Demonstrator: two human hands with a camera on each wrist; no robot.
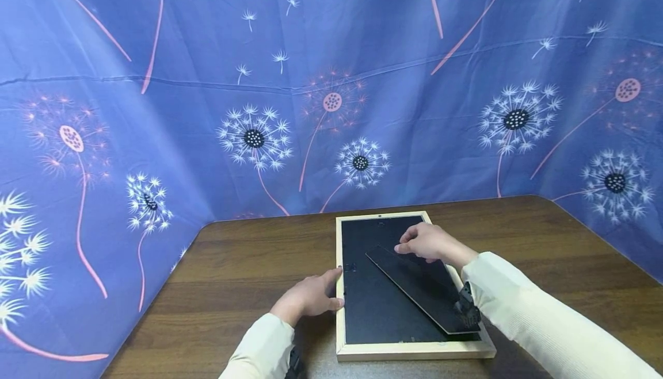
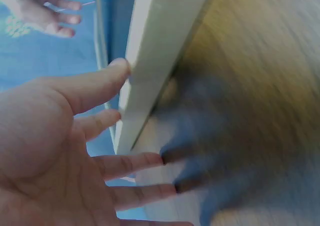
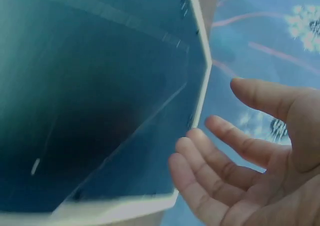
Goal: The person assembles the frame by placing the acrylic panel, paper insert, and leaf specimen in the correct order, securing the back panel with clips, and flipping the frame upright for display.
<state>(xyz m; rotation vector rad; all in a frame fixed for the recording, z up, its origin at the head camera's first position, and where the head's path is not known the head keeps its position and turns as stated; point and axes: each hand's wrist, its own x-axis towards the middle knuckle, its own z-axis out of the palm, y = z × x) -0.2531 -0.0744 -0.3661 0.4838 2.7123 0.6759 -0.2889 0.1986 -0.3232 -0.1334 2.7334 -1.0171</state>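
Observation:
A picture frame with a pale wooden rim (image 1: 414,351) lies on the table, its black backing board (image 1: 365,304) facing up. Across that board, at a slant, lies a long black easel stand (image 1: 422,290). My left hand (image 1: 311,295) is at the frame's left side, with thumb and fingertips right at the rim. In the left wrist view the fingers of that hand are spread and straight beside the rim (image 2: 160,41). Above the upper end of the stand is my right hand (image 1: 427,242). The right wrist view shows its fingers loosely bent, thumb apart, nothing between them.
The brown wooden table (image 1: 248,264) extends to both sides of the frame. Behind it hangs a blue cloth (image 1: 414,137) printed with dandelions, which also runs along the left and right sides. A dark wrist device (image 1: 468,307) on the right sleeve overlaps the stand's lower end.

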